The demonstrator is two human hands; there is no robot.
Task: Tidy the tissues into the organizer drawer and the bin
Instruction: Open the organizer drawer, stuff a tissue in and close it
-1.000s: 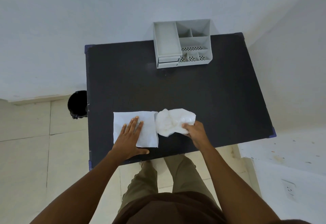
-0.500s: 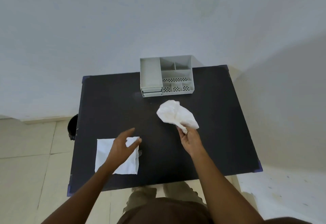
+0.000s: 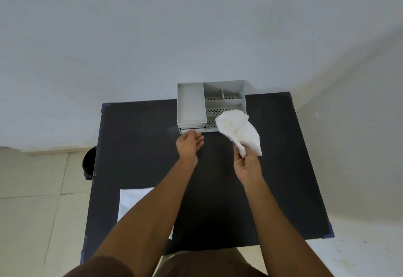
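Beyond the hands, a plain pale wall (image 3: 152,36) — evenly lit, bare. Right of them, a second wall (image 3: 359,135) meeting it at a corner. Beneath, a black table (image 3: 139,146) with blue corner caps; left — cream floor tiles (image 3: 39,200) with thin grout lines.

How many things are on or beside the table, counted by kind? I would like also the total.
Tissues: 2, a crumpled tissue held in the right hand and a flat tissue on the table
Organizers: 1, the grey organizer
Bins: 1, the black bin on the floor
Total: 4
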